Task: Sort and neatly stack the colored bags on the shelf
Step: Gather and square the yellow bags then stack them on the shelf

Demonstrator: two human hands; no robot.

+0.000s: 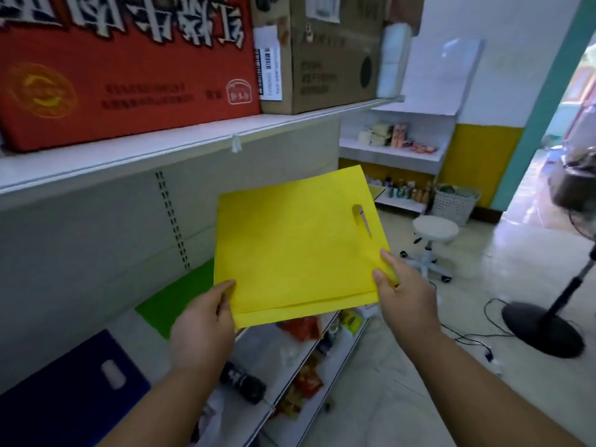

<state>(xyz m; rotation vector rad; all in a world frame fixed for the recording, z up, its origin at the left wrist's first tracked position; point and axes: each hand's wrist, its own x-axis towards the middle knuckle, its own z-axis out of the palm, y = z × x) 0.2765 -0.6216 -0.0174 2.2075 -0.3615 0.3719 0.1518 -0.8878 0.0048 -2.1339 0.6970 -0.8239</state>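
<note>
A flat yellow bag (pixel 296 246) with a cut-out handle hole is held in the air in front of the shelf. My left hand (pixel 203 324) pinches its near left corner, and my right hand (pixel 403 291) pinches its near right corner. Behind it, a green bag (pixel 174 301) lies flat on the white shelf (pixel 274 353). Further left on the same shelf lies a dark blue bag (pixel 64 395) with a handle hole. The yellow bag hides part of the green one.
A red box (pixel 122 75) and a cardboard box (pixel 322 56) stand on the upper shelf. Lower shelves hold snack packets (pixel 303 382) and a dark bottle (pixel 243 382). A white stool (pixel 433 233), a fan stand (pixel 545 327) with cables and a basket (pixel 454 204) occupy the floor at right.
</note>
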